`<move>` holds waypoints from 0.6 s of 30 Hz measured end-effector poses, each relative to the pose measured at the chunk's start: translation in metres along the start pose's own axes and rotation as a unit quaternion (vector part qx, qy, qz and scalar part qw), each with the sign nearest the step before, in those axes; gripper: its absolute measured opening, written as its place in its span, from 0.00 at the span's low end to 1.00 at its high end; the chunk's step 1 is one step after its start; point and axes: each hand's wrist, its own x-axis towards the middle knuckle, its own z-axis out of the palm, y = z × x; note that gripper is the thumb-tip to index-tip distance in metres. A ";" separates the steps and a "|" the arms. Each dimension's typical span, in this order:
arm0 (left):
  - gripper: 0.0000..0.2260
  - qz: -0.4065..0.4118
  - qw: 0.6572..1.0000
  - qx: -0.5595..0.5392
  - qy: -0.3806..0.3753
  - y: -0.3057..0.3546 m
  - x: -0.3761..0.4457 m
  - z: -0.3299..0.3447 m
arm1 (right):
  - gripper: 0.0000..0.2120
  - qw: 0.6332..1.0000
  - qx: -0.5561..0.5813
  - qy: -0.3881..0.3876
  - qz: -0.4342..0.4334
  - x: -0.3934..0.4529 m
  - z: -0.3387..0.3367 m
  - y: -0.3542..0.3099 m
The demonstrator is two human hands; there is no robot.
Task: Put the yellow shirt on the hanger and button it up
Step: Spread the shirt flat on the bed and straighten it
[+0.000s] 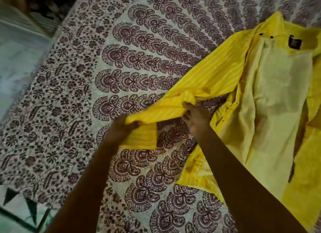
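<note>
Preparation is the step in hand: the yellow shirt [271,97] lies spread open on the patterned bedspread [86,86], inside facing up, with the pale lining and the dark neck label [294,42] showing toward the far right. One sleeve [194,92] stretches out to the left of the body, twisted and bunched partway along. The left hand [121,130] is closed on the cuff end of that sleeve, fingers curled over the fabric, while the right hand [195,115] pinches the bunched cloth a little farther up toward the shoulder. Both seem to be pulling the sleeve straight or turning it right side out. No hanger shows anywhere, so hanging has not begun, and the front is unbuttoned, with small dark buttons visible along the placket edge. The next move likely calls for smoothing this sleeve flat, then fetching a hanger and working it into the shoulders through the open front before any buttoning.
</note>
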 end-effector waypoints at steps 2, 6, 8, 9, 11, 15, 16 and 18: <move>0.04 0.002 1.000 -0.030 0.003 0.011 0.010 -0.049 | 0.06 0.998 -0.021 -0.034 0.041 0.000 0.037 0.001; 0.04 -0.042 0.999 -0.025 -0.023 0.011 0.036 -0.121 | 0.03 0.983 -0.119 -0.063 0.126 0.002 0.088 0.017; 0.04 -0.066 0.995 0.071 0.031 0.000 0.052 -0.141 | 0.05 0.978 -0.154 -0.062 0.125 0.004 0.089 0.027; 0.08 -0.068 0.988 0.112 0.077 -0.010 0.061 -0.149 | 0.06 0.977 -0.166 -0.063 0.118 0.005 0.085 0.030; 0.15 -0.052 0.977 0.147 0.143 -0.029 0.075 -0.155 | 0.06 0.982 -0.156 -0.050 0.091 0.007 0.072 0.033; 0.17 0.027 0.913 0.336 0.229 -0.032 0.081 -0.114 | 0.07 0.992 -0.122 0.038 -0.014 0.021 0.039 0.022; 0.15 0.049 0.902 0.357 0.236 -0.021 0.079 -0.096 | 0.08 0.987 -0.144 0.057 -0.033 0.026 0.030 0.018; 0.13 0.104 0.906 0.342 0.227 0.001 0.079 -0.057 | 0.10 0.966 -0.226 0.104 -0.066 0.036 0.014 0.006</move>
